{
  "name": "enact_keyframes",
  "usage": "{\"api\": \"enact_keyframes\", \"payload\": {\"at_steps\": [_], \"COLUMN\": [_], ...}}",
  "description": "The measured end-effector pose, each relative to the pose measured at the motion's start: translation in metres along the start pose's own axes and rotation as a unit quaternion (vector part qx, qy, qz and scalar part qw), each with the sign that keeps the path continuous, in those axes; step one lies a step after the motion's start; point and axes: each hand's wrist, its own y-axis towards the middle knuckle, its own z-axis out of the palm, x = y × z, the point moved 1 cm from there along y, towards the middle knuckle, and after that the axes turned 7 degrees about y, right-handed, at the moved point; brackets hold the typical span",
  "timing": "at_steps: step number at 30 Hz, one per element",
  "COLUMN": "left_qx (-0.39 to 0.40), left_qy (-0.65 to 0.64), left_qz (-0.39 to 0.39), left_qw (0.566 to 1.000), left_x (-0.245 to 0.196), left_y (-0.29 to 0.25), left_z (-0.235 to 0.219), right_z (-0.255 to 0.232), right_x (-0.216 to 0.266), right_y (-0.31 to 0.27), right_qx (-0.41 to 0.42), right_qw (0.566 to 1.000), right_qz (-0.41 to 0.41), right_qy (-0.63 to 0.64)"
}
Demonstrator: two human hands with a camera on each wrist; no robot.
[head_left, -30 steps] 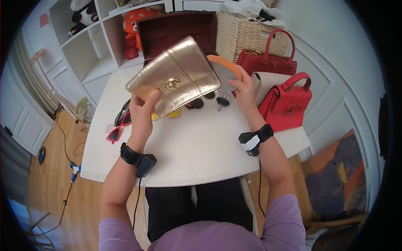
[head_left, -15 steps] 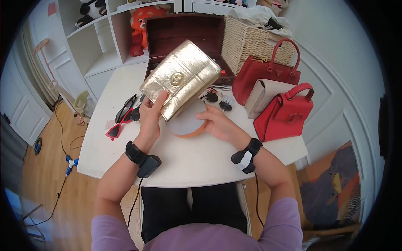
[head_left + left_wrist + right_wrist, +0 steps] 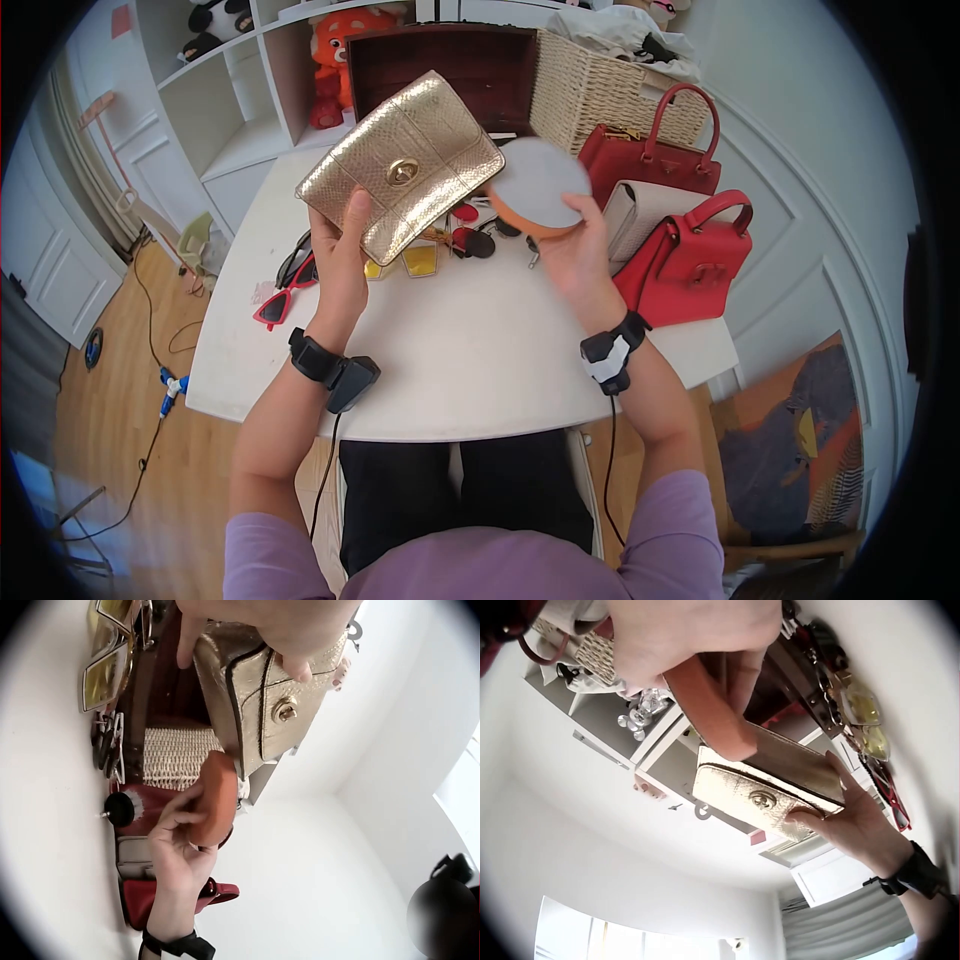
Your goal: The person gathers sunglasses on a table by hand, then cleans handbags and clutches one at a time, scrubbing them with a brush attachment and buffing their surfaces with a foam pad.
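Note:
A gold snakeskin-textured clutch (image 3: 420, 130) with a turn-lock clasp is raised over the table, tilted, its flap side toward me. My left hand (image 3: 343, 262) grips its lower left corner, thumb on the front. In my right hand (image 3: 583, 262) is a round disc (image 3: 540, 187) with a pale grey face and a thick orange rim, held by its edge. The disc is up beside the clutch's right end; the left wrist view shows its orange side (image 3: 217, 799) close to the clutch's corner.
Yellow-lensed glasses (image 3: 421, 261) and several other sunglasses lie on the white table (image 3: 460, 370), with red-framed ones (image 3: 272, 310) at left. An open dark red chest (image 3: 440, 60) and a wicker basket (image 3: 570, 95) stand behind. Red handbags (image 3: 690, 265) and a beige bag (image 3: 628, 215) line the right.
The disc went down below the clutch, then rose to its right with its pale face turned up. The clutch tilted, then swung back left in my left hand.

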Motion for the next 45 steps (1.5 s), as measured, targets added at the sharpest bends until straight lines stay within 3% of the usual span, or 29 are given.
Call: {"api": "enact_keyframes", "payload": {"at_steps": [1, 3, 4, 5, 6, 7, 9, 10, 12, 13, 15, 16, 17, 19, 20, 24, 26, 27, 29, 31, 33, 35, 36, 38, 39, 41, 43, 45], "left_qx": [0.000, 0.012, 0.012, 0.018, 0.026, 0.030, 0.006, -0.008, -0.016, -0.033, -0.026, -0.021, -0.015, 0.002, -0.010, -0.024, -0.053, -0.076, -0.080, -0.077, -0.074, -0.060, -0.065, -0.071, -0.077, -0.053, -0.038, -0.063], "left_qy": [0.000, 0.089, 0.088, 0.099, 0.110, 0.109, 0.073, 0.067, 0.060, 0.052, 0.058, 0.087, 0.115, 0.119, 0.086, 0.009, 0.003, 0.008, 0.022, 0.039, 0.057, 0.241, 0.247, 0.513, 0.517, 0.427, 0.503, 0.426], "left_qz": [0.000, 0.003, 0.003, 0.003, 0.002, 0.002, -0.002, 0.007, 0.000, -0.004, -0.003, 0.009, 0.022, 0.027, 0.017, -0.012, 0.015, 0.032, 0.039, 0.044, 0.048, 0.105, 0.106, 0.088, 0.089, 0.038, -0.022, -0.120], "left_qw": [1.000, 0.996, 0.996, 0.995, 0.994, 0.994, 0.997, 0.998, 0.998, 0.998, 0.998, 0.996, 0.993, 0.992, 0.996, 1.000, 0.998, 0.997, 0.996, 0.995, 0.994, 0.963, 0.961, 0.851, 0.848, 0.902, 0.863, 0.895], "left_x": [0.000, -0.002, -0.001, 0.001, 0.004, 0.005, 0.005, 0.003, 0.002, 0.001, 0.002, 0.006, 0.008, 0.013, 0.014, -0.004, -0.023, -0.030, -0.044, -0.052, -0.056, -0.052, -0.050, -0.042, -0.029, 0.007, 0.030, 0.049], "left_y": [-0.001, -0.004, -0.007, -0.010, -0.012, -0.012, -0.009, -0.007, -0.004, -0.003, -0.004, -0.002, -0.002, -0.002, -0.001, 0.004, 0.010, 0.015, 0.028, 0.051, 0.080, 0.114, 0.131, 0.157, 0.165, 0.178, 0.184, 0.181], "left_z": [-0.001, -0.002, -0.001, 0.001, 0.003, 0.003, 0.000, -0.001, -0.003, -0.003, -0.005, -0.008, -0.009, -0.009, -0.009, -0.009, -0.012, -0.016, -0.031, -0.053, -0.080, -0.112, -0.131, -0.173, -0.195, -0.238, -0.268, -0.271], "right_z": [0.001, 0.007, 0.009, 0.013, 0.016, 0.018, 0.023, 0.022, 0.019, 0.018, 0.016, 0.017, 0.017, 0.017, 0.015, -0.005, -0.010, -0.011, -0.016, -0.022, -0.026, -0.023, -0.023, -0.023, -0.021, -0.020, -0.023, -0.026], "right_x": [0.000, 0.001, -0.003, -0.009, -0.014, -0.014, -0.014, -0.015, -0.020, -0.023, -0.033, -0.034, -0.034, -0.031, -0.034, -0.042, -0.042, -0.043, -0.046, -0.056, -0.065, -0.066, -0.068, -0.069, -0.066, -0.065, -0.065, -0.067], "right_y": [0.002, 0.002, -0.002, -0.011, -0.019, -0.021, -0.030, -0.031, -0.032, -0.032, -0.038, -0.039, -0.041, -0.042, -0.046, -0.040, -0.033, -0.031, -0.027, -0.027, -0.028, -0.030, -0.028, -0.029, -0.030, -0.029, -0.028, -0.027], "right_qx": [0.000, 0.077, 0.077, 0.139, 0.194, 0.191, 0.278, 0.269, 0.372, 0.364, 0.445, 0.457, 0.451, 0.482, 0.442, 0.444, 0.362, 0.365, 0.286, 0.283, 0.261, 0.277, 0.272, 0.274, 0.277, 0.286, 0.290, 0.300], "right_qw": [1.000, 0.971, 0.971, 0.913, 0.820, 0.820, 0.591, 0.591, 0.502, 0.503, 0.545, 0.573, 0.574, 0.658, 0.722, 0.722, 0.819, 0.821, 0.875, 0.874, 0.845, 0.839, 0.829, 0.817, 0.815, 0.810, 0.807, 0.809], "right_qz": [0.000, -0.185, -0.186, -0.255, -0.315, -0.317, -0.452, -0.455, -0.444, -0.449, -0.369, -0.354, -0.360, -0.272, -0.168, -0.099, 0.016, 0.019, 0.202, 0.235, 0.266, 0.269, 0.262, 0.260, 0.270, 0.280, 0.276, 0.265], "right_qy": [0.000, -0.127, -0.127, -0.287, -0.437, -0.437, -0.608, -0.609, -0.642, -0.643, -0.607, -0.581, -0.581, -0.510, -0.505, -0.521, -0.444, -0.438, -0.335, -0.318, -0.382, -0.383, -0.412, -0.435, -0.432, -0.429, -0.434, -0.430]}}
